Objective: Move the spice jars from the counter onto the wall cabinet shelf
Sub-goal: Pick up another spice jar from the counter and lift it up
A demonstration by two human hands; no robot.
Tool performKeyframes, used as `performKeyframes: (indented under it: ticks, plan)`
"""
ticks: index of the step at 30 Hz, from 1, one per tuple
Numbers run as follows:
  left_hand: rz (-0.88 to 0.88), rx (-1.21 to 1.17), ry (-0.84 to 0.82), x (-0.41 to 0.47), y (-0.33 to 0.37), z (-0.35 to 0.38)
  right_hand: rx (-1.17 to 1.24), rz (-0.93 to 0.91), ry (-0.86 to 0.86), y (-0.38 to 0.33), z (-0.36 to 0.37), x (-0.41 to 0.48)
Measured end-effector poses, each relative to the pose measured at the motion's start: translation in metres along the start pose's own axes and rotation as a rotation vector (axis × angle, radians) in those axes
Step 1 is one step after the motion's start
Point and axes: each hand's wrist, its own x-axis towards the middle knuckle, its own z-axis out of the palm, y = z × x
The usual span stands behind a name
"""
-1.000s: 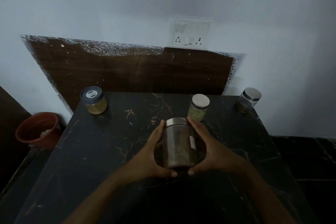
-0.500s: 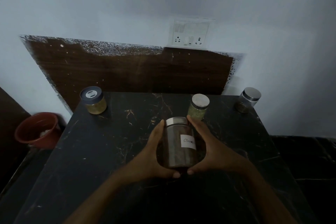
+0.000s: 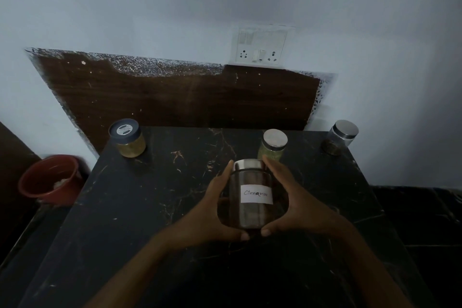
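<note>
A dark glass jar with a steel lid and a white "Cinnamon" label [image 3: 251, 195] stands mid-counter on the black marble counter [image 3: 140, 207]. My left hand [image 3: 215, 210] grips its left side and my right hand [image 3: 292, 205] grips its right side, thumbs meeting under its front. Behind it is a greenish spice jar with a steel lid [image 3: 273, 145]. A yellow-filled jar with a dark lid [image 3: 128, 138] sits at the back left corner. A clear jar with a steel lid [image 3: 341, 136] sits at the back right corner. No cabinet shelf is in view.
A dark wooden panel [image 3: 175, 100] backs the counter, with a white switch and socket plate [image 3: 261, 45] on the wall above. A red bucket [image 3: 50, 179] stands on the floor to the left. Dark floor lies to the right of the counter.
The jar has been turned between my hands, bringing its white label round to face me. Both hands stay in place around it.
</note>
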Motion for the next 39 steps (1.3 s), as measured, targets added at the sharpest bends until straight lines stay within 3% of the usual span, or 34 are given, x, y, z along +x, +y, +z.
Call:
performKeyframes:
  ticks: [10, 16, 21, 26, 32, 39]
  plan:
    - [0.046, 0.095, 0.055, 0.011, 0.008, -0.011, -0.136, -0.034, 0.041, -0.012, 0.000, 0.007]
    - [0.180, 0.221, 0.080, 0.031, 0.047, -0.039, -0.205, -0.093, 0.192, -0.049, -0.019, 0.013]
    - [0.361, 0.280, 0.083, 0.065, 0.128, -0.072, -0.333, -0.216, 0.409, -0.103, -0.080, 0.020]
    - [0.612, 0.440, 0.207, 0.106, 0.232, -0.089, -0.483, -0.469, 0.649, -0.160, -0.161, 0.017]
    - [0.898, 0.760, 0.426, 0.140, 0.342, -0.084, -0.679, -0.717, 0.857, -0.218, -0.251, -0.002]
    - [0.996, 1.051, 0.720, 0.170, 0.432, -0.085, -0.810, -0.842, 1.012, -0.272, -0.334, 0.000]
